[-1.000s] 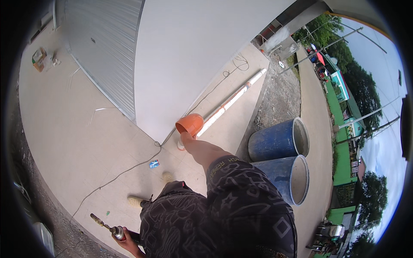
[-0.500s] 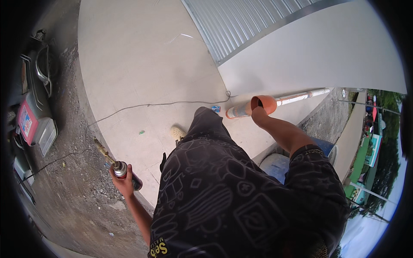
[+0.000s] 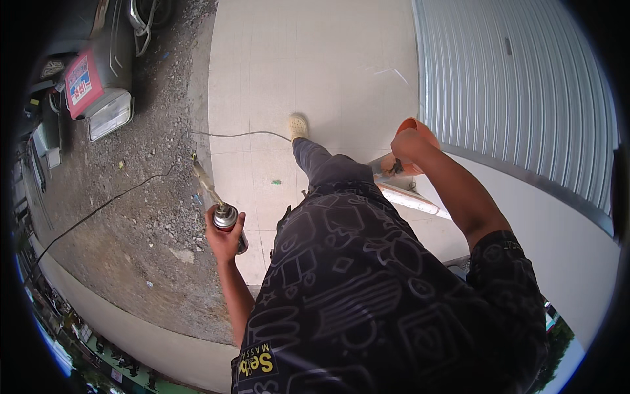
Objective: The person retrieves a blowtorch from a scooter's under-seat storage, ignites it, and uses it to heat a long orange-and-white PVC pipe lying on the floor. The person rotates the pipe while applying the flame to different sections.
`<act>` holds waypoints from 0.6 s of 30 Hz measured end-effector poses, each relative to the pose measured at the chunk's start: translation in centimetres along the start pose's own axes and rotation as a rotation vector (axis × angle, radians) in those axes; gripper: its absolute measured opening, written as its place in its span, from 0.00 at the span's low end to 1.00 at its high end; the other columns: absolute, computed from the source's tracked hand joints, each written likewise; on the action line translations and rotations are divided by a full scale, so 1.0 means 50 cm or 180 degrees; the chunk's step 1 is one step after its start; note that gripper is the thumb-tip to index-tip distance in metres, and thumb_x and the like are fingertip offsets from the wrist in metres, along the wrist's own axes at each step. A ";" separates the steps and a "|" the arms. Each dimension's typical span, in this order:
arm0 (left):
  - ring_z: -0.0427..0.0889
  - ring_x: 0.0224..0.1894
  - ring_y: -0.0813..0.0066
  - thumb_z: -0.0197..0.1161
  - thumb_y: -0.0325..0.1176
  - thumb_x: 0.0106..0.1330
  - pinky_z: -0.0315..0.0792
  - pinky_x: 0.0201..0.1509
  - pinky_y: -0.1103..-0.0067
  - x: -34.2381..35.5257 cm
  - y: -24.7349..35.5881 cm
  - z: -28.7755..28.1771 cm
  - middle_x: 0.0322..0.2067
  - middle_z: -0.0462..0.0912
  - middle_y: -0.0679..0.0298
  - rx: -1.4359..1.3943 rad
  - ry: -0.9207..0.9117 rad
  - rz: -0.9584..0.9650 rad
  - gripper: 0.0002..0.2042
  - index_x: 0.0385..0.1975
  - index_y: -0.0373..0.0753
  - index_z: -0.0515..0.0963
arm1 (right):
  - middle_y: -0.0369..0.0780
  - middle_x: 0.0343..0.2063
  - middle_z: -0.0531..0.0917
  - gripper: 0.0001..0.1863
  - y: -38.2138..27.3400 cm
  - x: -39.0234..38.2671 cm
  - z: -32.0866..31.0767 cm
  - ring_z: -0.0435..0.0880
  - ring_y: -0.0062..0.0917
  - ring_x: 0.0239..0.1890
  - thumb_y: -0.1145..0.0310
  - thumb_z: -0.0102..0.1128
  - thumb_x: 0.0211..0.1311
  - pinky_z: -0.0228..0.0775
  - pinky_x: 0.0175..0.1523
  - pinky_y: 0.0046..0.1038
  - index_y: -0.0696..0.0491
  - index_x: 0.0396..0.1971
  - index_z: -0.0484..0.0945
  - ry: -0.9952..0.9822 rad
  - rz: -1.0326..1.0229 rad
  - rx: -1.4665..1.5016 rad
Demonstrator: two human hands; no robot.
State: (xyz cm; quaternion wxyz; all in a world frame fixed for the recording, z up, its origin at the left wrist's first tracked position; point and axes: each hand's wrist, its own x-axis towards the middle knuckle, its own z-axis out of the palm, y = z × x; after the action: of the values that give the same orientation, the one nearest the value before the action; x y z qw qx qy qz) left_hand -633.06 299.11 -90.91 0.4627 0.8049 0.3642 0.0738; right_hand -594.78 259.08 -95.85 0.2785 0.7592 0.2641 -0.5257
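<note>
In my left hand (image 3: pixel 224 238) is a gas torch (image 3: pixel 225 215), its dark canister in my grip and its brass nozzle pointing away over the gravel edge. My right hand (image 3: pixel 408 146) is closed around an orange plastic pipe piece (image 3: pixel 425 129) with a wide round opening; most of its lower part is hidden by my hand. Beneath that hand, a longer orange pipe (image 3: pixel 388 165) with dark smudges lies on the floor. Beside it rests a whitish, orange-stained pipe (image 3: pixel 413 199), partly covered by my shirt and arm.
A pale tiled floor (image 3: pixel 308 65) runs ahead, with a dark cable (image 3: pixel 239 134) across it onto the gravel (image 3: pixel 157 217). A metal roller shutter (image 3: pixel 518 92) and white wall border the right. At the upper left stands a vehicle (image 3: pixel 108 39) with a pink-edged sign. A green scrap (image 3: pixel 276 182) lies on the floor.
My view has turned and I have stepped forward, one foot now out ahead. The orange pipe piece has come with my right hand, above the pipes on the floor; the torch stays in my left.
</note>
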 end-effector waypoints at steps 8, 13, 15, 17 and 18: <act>0.81 0.44 0.72 0.82 0.39 0.59 0.76 0.54 0.74 0.384 0.173 -0.104 0.43 0.83 0.60 0.0011 0.0257 -0.0503 0.32 0.58 0.32 0.72 | 0.39 0.38 0.92 0.17 0.006 0.106 -0.370 0.90 0.34 0.43 0.50 0.74 0.51 0.80 0.46 0.35 0.43 0.37 0.93 -0.0387 -0.0726 -0.0347; 0.82 0.44 0.72 0.82 0.39 0.59 0.76 0.54 0.74 0.689 0.228 -0.107 0.44 0.83 0.60 0.0024 -0.0088 -0.0706 0.30 0.56 0.32 0.74 | 0.43 0.33 0.91 0.10 0.029 0.161 -0.421 0.91 0.37 0.37 0.67 0.68 0.52 0.80 0.38 0.35 0.50 0.34 0.92 -0.0036 -0.0896 0.0001; 0.82 0.44 0.72 0.82 0.39 0.59 0.76 0.54 0.74 0.844 0.252 -0.094 0.43 0.84 0.60 0.0113 -0.0470 -0.0327 0.30 0.56 0.32 0.74 | 0.43 0.33 0.91 0.09 0.013 0.193 -0.401 0.91 0.37 0.37 0.67 0.68 0.53 0.81 0.39 0.34 0.50 0.34 0.92 0.0180 -0.0924 0.0061; 0.82 0.44 0.71 0.82 0.40 0.59 0.76 0.53 0.74 1.012 0.280 -0.074 0.42 0.84 0.60 0.0516 -0.0709 -0.0100 0.31 0.56 0.32 0.74 | 0.45 0.37 0.90 0.11 -0.041 0.236 -0.394 0.91 0.36 0.41 0.66 0.66 0.58 0.80 0.42 0.33 0.51 0.38 0.90 -0.0221 -0.0312 0.0164; 0.82 0.43 0.71 0.82 0.40 0.59 0.76 0.52 0.74 1.098 0.301 -0.067 0.42 0.84 0.60 0.0411 -0.0895 0.0224 0.31 0.56 0.32 0.73 | 0.46 0.39 0.89 0.12 -0.060 0.252 -0.396 0.89 0.37 0.43 0.67 0.65 0.58 0.79 0.45 0.32 0.53 0.41 0.89 -0.0359 -0.0378 -0.0095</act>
State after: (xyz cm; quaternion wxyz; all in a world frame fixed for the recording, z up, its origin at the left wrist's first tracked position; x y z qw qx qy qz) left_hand -587.04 332.75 -88.96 0.4535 0.8476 0.2714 -0.0471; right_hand -580.11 276.45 -102.41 0.2725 0.7072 0.3004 -0.5792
